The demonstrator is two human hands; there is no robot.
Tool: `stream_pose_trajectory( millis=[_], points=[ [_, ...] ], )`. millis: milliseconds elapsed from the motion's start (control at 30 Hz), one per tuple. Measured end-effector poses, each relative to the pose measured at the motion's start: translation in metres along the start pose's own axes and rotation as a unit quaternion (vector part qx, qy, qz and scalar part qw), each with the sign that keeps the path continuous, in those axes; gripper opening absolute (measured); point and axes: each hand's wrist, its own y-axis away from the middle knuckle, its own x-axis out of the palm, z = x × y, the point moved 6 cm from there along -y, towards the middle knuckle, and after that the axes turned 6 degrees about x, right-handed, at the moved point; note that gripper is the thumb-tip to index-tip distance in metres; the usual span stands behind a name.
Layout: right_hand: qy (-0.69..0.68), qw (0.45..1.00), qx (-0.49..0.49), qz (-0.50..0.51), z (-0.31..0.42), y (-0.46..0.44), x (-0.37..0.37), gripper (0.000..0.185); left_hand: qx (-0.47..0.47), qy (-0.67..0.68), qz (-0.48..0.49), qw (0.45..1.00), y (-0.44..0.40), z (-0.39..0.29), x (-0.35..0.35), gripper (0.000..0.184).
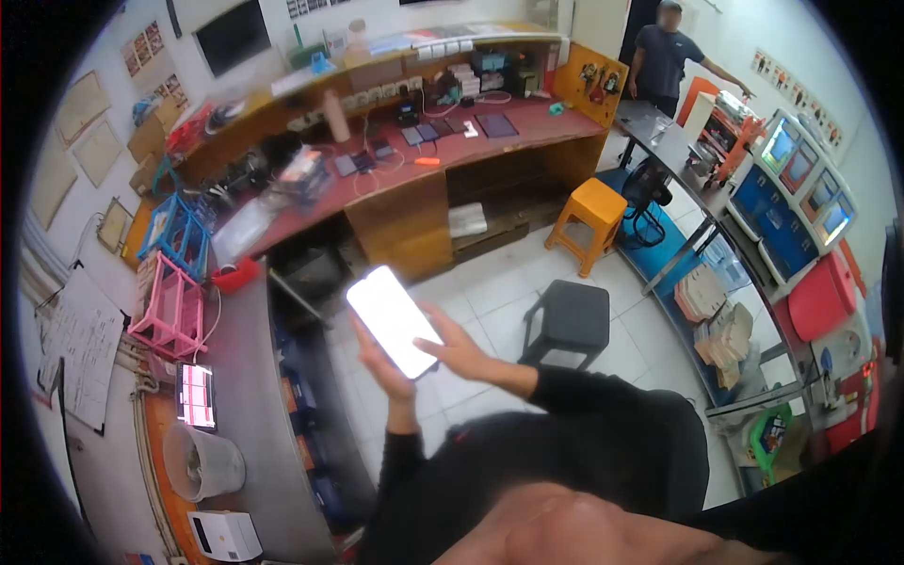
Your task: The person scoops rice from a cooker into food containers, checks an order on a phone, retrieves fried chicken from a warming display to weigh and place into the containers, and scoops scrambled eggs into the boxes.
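Phone (388, 315) between both hands (381, 370) (459, 352), bright screen upward.

So we've got both hands up and close together in front of us, the left hand (384, 372) rising pretty steeply from its wrist (402, 414), fingers curled in a grip. Our right hand (461, 350) comes in from the right, thumb laid across toward the left, with the right forearm (513, 379) low and slanted. Black sleeves (603, 407) on both arms, wrists bare.
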Motion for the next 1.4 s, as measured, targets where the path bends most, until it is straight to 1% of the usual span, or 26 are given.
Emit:
stream_pose_trajectory(
  millis=[67, 133, 167, 200, 267, 367, 467, 500, 533, 567, 600, 667, 700, 733, 767, 800, 867, 900, 1000, 1067, 1100, 1200, 1233, 1333, 1367, 1400],
  points=[
    [0.04, 0.999, -0.013, -0.018, -0.001, -0.032, -0.023, 0.09, 0.009, -0.032, 0.067, 0.997, -0.036, 0.042, 0.008, 0.101],
    [0.21, 0.958, -0.159, -0.109, -0.014, -0.065, -0.048, 0.098, -0.021, -0.071, 0.134, 0.988, -0.067, 0.072, 0.025, 0.101],
    [0.062, 0.992, -0.058, -0.094, -0.032, -0.081, -0.058, 0.099, -0.042, -0.09, 0.165, 0.981, -0.08, 0.089, 0.032, 0.101],
    [-0.089, 0.991, 0.052, -0.083, -0.049, -0.094, -0.065, 0.1, -0.07, -0.107, 0.196, 0.972, -0.088, 0.114, 0.031, 0.101],
    [-0.133, 0.982, 0.124, -0.058, -0.075, -0.132, -0.091, 0.097, -0.143, -0.053, 0.277, 0.949, -0.104, 0.175, 0.018, 0.095],
    [-0.063, 0.991, 0.08, -0.089, -0.117, -0.216, -0.147, 0.088, -0.146, -0.117, 0.241, 0.952, -0.144, 0.268, -0.002, 0.09],
    [-0.064, 0.979, 0.156, -0.116, -0.162, -0.341, -0.216, 0.086, -0.262, -0.182, 0.226, 0.92, -0.199, 0.35, -0.027, 0.059],
    [-0.077, 0.972, 0.182, -0.128, -0.156, -0.389, -0.236, 0.088, -0.278, -0.231, 0.231, 0.903, -0.208, 0.397, -0.047, 0.053],
    [-0.009, 0.976, 0.139, -0.165, -0.19, -0.449, -0.269, 0.084, -0.314, -0.313, 0.241, 0.864, -0.217, 0.422, -0.056, 0.053],
    [0.02, 0.979, 0.119, -0.163, -0.185, -0.507, -0.292, 0.077, -0.353, -0.389, 0.289, 0.8, -0.221, 0.442, -0.066, 0.058],
    [0.046, 0.98, 0.115, -0.158, -0.184, -0.558, -0.312, 0.07, -0.419, -0.378, 0.323, 0.76, -0.203, 0.474, -0.089, 0.06],
    [0.276, 0.935, 0.054, -0.216, -0.181, -0.663, -0.356, 0.067, -0.515, -0.328, 0.364, 0.703, -0.185, 0.493, -0.118, 0.055],
    [0.29, 0.928, 0.081, -0.22, -0.212, -0.728, -0.382, 0.071, -0.553, -0.321, 0.376, 0.671, -0.143, 0.515, -0.153, 0.05],
    [0.327, 0.906, 0.116, -0.241, -0.222, -0.777, -0.398, 0.076, -0.403, -0.43, 0.345, 0.731, -0.066, 0.529, -0.216, 0.047],
    [0.362, 0.883, 0.151, -0.259, -0.231, -0.824, -0.413, 0.08, -0.47, -0.346, 0.159, 0.797, -0.043, 0.517, -0.242, 0.043],
    [0.42, 0.84, 0.181, -0.292, -0.214, -0.845, -0.415, 0.085, -0.511, -0.41, 0.138, 0.742, -0.026, 0.497, -0.25, 0.042],
    [0.451, 0.831, 0.161, -0.282, -0.248, -0.895, -0.426, 0.091, -0.593, -0.45, 0.045, 0.666, -0.016, 0.456, -0.246, 0.04],
    [0.47, 0.814, 0.222, -0.26, -0.238, -0.901, -0.422, 0.093, -0.606, -0.453, 0.013, 0.654, -0.016, 0.445, -0.244, 0.039],
    [0.493, 0.793, 0.237, -0.268, -0.267, -0.92, -0.429, 0.092, -0.63, -0.457, -0.057, 0.626, -0.007, 0.426, -0.229, 0.037],
    [0.523, 0.773, 0.225, -0.28, -0.252, -0.907, -0.422, 0.08, -0.629, -0.454, -0.071, 0.626, -0.005, 0.434, -0.211, 0.035],
    [0.514, 0.775, 0.148, -0.336, -0.244, -0.898, -0.42, 0.07, -0.63, -0.453, -0.072, 0.627, -0.006, 0.442, -0.205, 0.035],
    [0.498, 0.781, 0.078, -0.368, -0.251, -0.878, -0.424, 0.057, -0.608, -0.456, -0.049, 0.648, -0.017, 0.471, -0.189, 0.033],
    [0.49, 0.797, 0.067, -0.348, -0.254, -0.871, -0.423, 0.046, -0.596, -0.458, -0.039, 0.658, -0.021, 0.482, -0.184, 0.032],
    [0.391, 0.89, 0.127, -0.196, -0.281, -0.869, -0.404, 0.037, -0.533, -0.489, 0.01, 0.69, -0.038, 0.517, -0.172, 0.03],
    [0.421, 0.876, 0.084, -0.218, -0.275, -0.865, -0.396, 0.03, -0.488, -0.517, 0.046, 0.702, -0.046, 0.526, -0.169, 0.029],
    [0.431, 0.869, 0.108, -0.219, -0.28, -0.867, -0.393, 0.028, -0.435, -0.549, 0.082, 0.709, -0.055, 0.534, -0.165, 0.029]
  ],
)
